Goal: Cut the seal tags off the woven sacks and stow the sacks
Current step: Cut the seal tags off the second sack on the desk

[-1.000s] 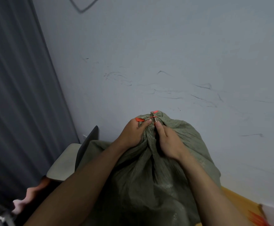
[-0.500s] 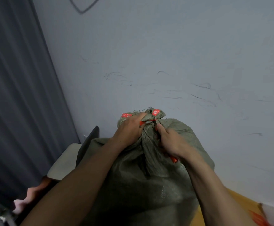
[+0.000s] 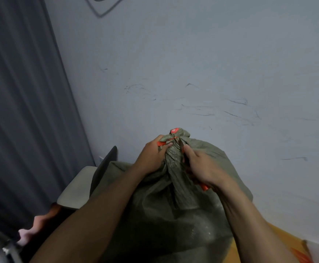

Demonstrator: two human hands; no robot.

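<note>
Sack point(image 3: 174, 215) in left hand point(image 3: 151, 156), cutter point(image 3: 204, 186) in right hand point(image 3: 202, 166).

1. I see a pale grey wall point(image 3: 211, 54) with dark scuff marks point(image 3: 236, 101), dimly lit.
2. Dark grey curtain point(image 3: 22, 111) hangs at my left.
3. Chair point(image 3: 75, 188), pale seat, dark back, near the curtain.
4. Orange surface point(image 3: 289, 240) at lower right.
</note>
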